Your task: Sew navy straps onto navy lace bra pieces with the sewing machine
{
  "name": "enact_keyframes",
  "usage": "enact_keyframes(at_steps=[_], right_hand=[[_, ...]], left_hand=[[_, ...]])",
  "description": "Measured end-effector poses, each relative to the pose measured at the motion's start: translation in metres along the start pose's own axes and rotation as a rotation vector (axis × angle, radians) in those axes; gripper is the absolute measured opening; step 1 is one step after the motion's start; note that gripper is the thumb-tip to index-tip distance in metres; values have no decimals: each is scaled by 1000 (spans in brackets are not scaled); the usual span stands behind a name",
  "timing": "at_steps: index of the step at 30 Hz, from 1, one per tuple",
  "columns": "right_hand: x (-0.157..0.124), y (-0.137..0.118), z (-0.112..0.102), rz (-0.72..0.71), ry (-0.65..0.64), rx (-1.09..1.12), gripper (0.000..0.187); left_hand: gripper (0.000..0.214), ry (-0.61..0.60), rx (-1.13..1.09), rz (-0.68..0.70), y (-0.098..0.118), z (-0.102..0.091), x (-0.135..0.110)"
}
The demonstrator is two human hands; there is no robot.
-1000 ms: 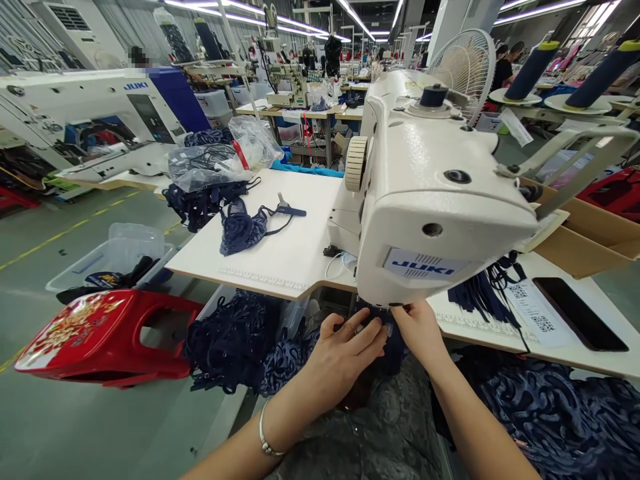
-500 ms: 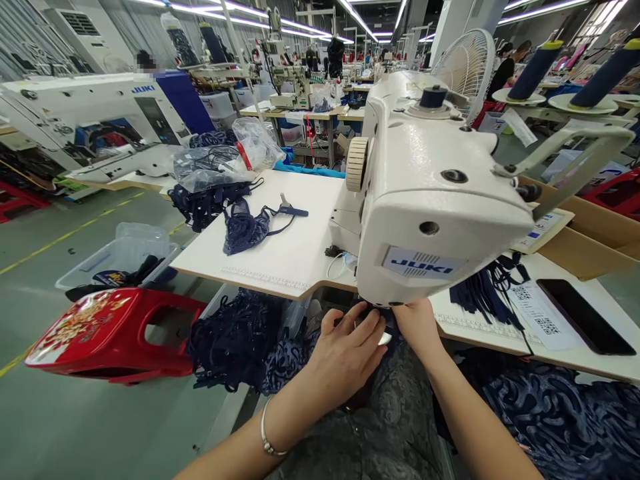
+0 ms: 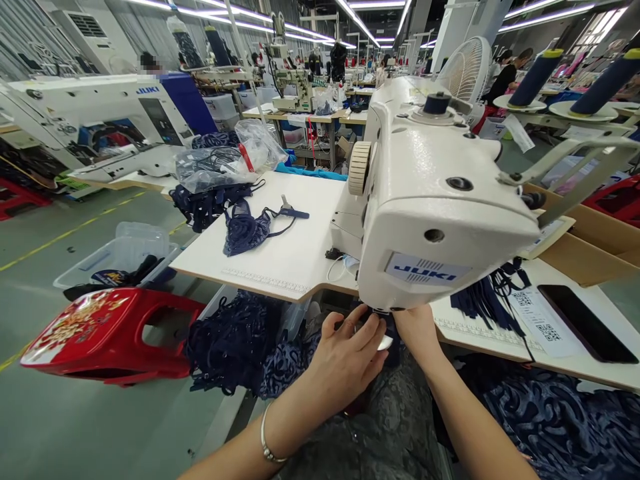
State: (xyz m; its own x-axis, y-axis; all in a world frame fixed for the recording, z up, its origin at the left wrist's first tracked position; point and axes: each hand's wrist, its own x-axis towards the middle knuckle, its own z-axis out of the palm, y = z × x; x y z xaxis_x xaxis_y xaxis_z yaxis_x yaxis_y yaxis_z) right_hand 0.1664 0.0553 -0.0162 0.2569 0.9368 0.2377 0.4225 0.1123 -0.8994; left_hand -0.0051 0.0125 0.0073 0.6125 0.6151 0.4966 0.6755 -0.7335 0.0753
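Observation:
A white sewing machine stands in front of me, its head hanging over both hands. My left hand is closed at the edge of a dark navy piece of fabric, fingertips pressed down close beneath the machine head. Tucked under those fingers, a glossy white curved object shows only in part; its kind cannot be made out. On the far side of the fabric lies my right hand, with its fingers hidden behind the machine head. The needle area is hidden too.
On the white table lie a navy bra, a pile of navy straps and a black phone. Navy lace garments hang below the left edge. A red stool and clear bin stand on the floor.
The view has shifted slightly, so the machine head sits a little lower and further right. Both hands keep nearly the same place at the fabric.

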Motion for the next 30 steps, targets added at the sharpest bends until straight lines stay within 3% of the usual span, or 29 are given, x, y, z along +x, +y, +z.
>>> enact_keyframes(at_steps=[16, 30], right_hand=[[1, 2, 2, -90, -2, -18, 36], [2, -2, 0, -81, -22, -67, 31]], left_hand=[[32, 12, -24, -17, 1, 1, -1], [32, -11, 16, -41, 3, 3, -2]])
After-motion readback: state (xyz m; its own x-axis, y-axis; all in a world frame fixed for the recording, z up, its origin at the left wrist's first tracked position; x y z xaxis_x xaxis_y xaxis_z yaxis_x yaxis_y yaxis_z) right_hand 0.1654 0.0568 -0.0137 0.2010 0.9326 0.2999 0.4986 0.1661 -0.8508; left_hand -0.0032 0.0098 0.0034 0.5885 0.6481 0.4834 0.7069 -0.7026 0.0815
